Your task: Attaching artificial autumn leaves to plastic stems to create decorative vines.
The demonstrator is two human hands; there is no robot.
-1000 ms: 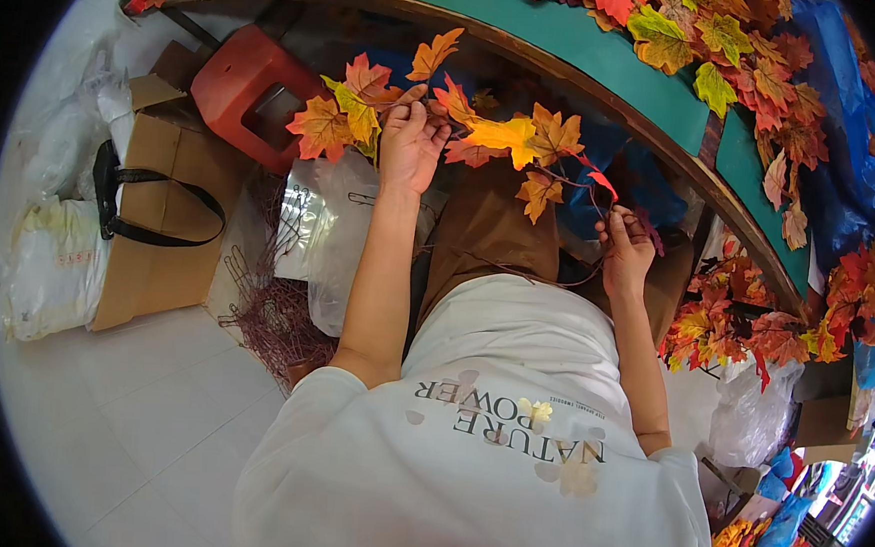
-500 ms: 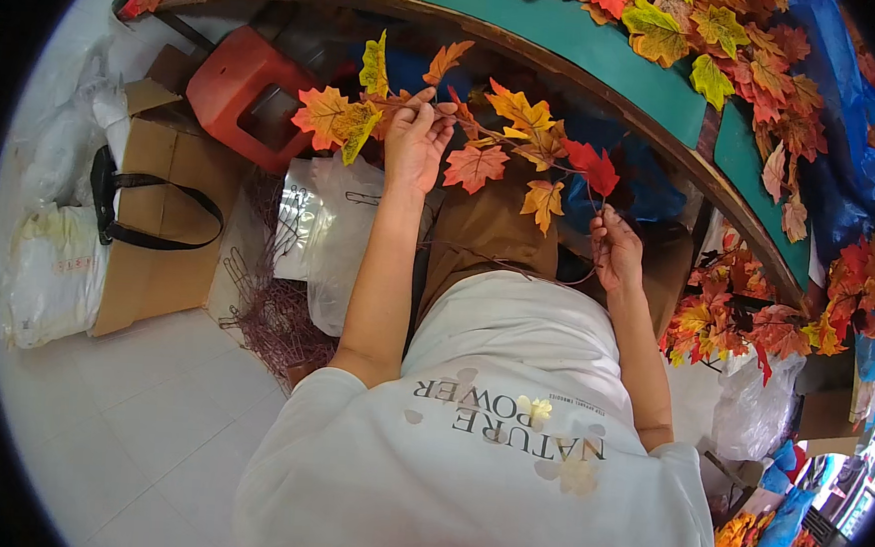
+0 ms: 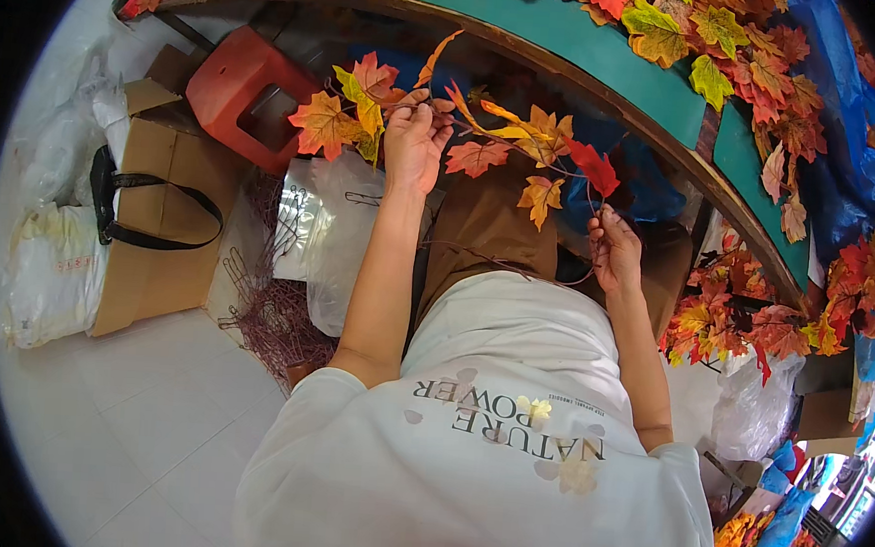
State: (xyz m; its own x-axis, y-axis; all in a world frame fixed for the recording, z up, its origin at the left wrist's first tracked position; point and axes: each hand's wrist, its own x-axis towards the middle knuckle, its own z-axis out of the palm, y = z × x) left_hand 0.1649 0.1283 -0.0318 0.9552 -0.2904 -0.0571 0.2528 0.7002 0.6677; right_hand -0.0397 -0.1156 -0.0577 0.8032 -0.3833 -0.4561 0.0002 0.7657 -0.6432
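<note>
Above my lap I stretch an artificial maple-leaf garland between both hands. My left hand is closed on its stem, with orange, red and yellow-green leaves hanging beyond it to the left. On the right, the fingers of my right hand pinch the thin brown stem just below a red leaf. From that hand a bare length of stem curves back across my lap. The exact spot that my left fingers grip is partly hidden.
A green table arches ahead, with piled autumn leaves and blue plastic at its right. To the left stand a red stool and a cardboard box. Bundled brown stems lie near a clear plastic bag.
The leaves around my left hand have turned and shifted, and the orange leaf above it now stands edge-on. Both hands stay nearly in place, still holding the garland.
</note>
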